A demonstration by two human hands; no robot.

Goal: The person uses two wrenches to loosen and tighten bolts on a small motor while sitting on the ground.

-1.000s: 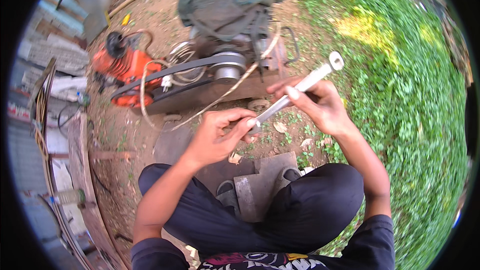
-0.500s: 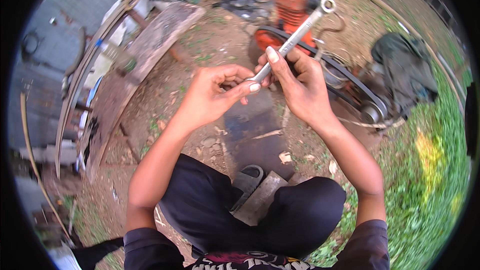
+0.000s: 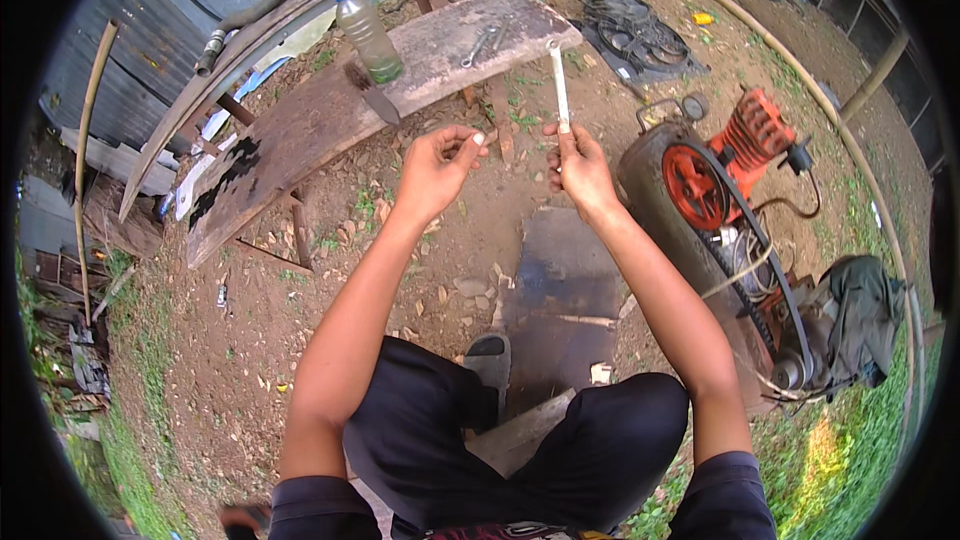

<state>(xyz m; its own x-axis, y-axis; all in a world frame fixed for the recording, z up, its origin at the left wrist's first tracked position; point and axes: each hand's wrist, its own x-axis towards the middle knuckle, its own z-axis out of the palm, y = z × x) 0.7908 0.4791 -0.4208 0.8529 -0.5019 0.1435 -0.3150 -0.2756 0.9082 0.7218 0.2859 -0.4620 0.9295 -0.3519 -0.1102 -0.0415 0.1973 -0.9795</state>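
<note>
To the right of a curled left hand (image 3: pixel 437 168) that has just let go, its contents unclear, the right hand (image 3: pixel 582 168) grips and alone now steers a silver wrench (image 3: pixel 560 86).

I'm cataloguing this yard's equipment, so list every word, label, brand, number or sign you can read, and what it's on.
No text is readable.
Wrench in the right hand: no marking legible.
Round gauge: dial too small to read.
Shirt print: cut off by the lower edge, unreadable.
</note>
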